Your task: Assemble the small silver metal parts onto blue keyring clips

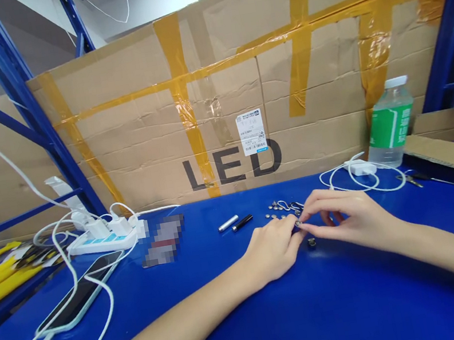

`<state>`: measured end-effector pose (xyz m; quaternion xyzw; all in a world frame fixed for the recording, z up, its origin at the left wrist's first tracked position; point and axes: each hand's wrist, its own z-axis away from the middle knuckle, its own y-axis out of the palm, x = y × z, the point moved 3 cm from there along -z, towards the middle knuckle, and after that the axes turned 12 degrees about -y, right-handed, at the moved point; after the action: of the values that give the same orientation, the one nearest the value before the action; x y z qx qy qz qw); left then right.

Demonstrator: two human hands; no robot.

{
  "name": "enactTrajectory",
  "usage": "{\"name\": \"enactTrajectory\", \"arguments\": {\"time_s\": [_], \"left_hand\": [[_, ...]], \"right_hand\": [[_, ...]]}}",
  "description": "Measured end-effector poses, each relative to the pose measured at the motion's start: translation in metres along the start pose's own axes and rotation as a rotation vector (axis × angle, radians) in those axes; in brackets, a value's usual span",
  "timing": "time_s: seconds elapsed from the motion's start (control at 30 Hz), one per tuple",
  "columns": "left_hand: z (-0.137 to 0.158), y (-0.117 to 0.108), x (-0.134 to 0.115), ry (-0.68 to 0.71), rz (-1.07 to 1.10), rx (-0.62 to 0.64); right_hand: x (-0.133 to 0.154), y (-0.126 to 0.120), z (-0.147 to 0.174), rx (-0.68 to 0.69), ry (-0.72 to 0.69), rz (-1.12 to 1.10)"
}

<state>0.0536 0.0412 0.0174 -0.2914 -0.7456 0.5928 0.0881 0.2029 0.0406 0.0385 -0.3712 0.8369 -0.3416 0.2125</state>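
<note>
My right hand [343, 217] is closed in a pinch, thumb and forefinger on a small round metal piece [298, 223], which looks like a button cell. Right against those fingertips is my left hand [271, 248], back up and fingers curled in; whatever it grips is hidden. A short dark cylindrical piece [311, 243] stands on the blue surface just below the fingertips. Behind the hands lie several small silver discs [271, 207] and a metal clip with chain [289, 205]. Farther left are a silver tube [228, 224] and a black tube [242, 223], side by side.
On the left lie a phone [84, 289] with white cables, a power strip [103, 241] and a blurred flat item [164, 240]. At right stand a green-labelled bottle [391, 125], a white cable adapter [361, 167], scissors [410, 180] and an open carton [452, 148]. A large cardboard box [139, 144] walls the back.
</note>
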Motion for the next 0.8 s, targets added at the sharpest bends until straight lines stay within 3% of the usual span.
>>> {"name": "enactTrajectory", "arguments": {"time_s": [0.37,0.5,0.8], "left_hand": [[0.0,-0.001,0.0,-0.022,-0.015,-0.003],[0.001,-0.001,0.0,-0.032,-0.005,0.013],[-0.002,0.003,0.004,-0.038,0.038,0.016]], "right_hand": [[0.001,0.005,-0.003,0.141,0.197,-0.154],[0.002,0.004,-0.004,0.161,0.206,-0.199],[-0.001,0.011,-0.001,0.335,0.325,-0.316]]}}
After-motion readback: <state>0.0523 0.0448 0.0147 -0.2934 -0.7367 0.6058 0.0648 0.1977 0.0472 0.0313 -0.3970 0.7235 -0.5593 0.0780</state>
